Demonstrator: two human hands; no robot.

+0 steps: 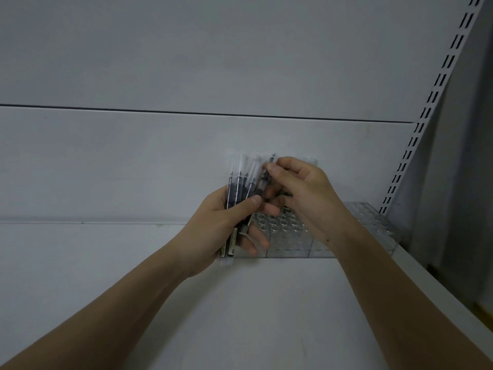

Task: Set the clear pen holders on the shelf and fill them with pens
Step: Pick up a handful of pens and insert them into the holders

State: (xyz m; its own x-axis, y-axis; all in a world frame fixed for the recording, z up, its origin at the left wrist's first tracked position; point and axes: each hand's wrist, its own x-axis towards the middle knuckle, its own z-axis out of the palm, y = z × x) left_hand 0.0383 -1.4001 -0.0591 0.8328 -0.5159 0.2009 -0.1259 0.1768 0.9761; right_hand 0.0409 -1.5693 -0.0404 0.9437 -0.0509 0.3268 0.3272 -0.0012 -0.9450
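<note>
My left hand grips a bundle of several pens with dark barrels and clear caps, held upright above the white shelf. My right hand pinches the top of one pen at the right side of the bundle. Behind and below both hands, clear pen holders with rows of round tubes stand on the shelf against the back panel. Their tubes look empty where visible; my hands hide part of them.
A further clear holder sits at the shelf's right end by the slotted upright. The white back panel rises behind. The shelf's right edge drops off to a dark gap.
</note>
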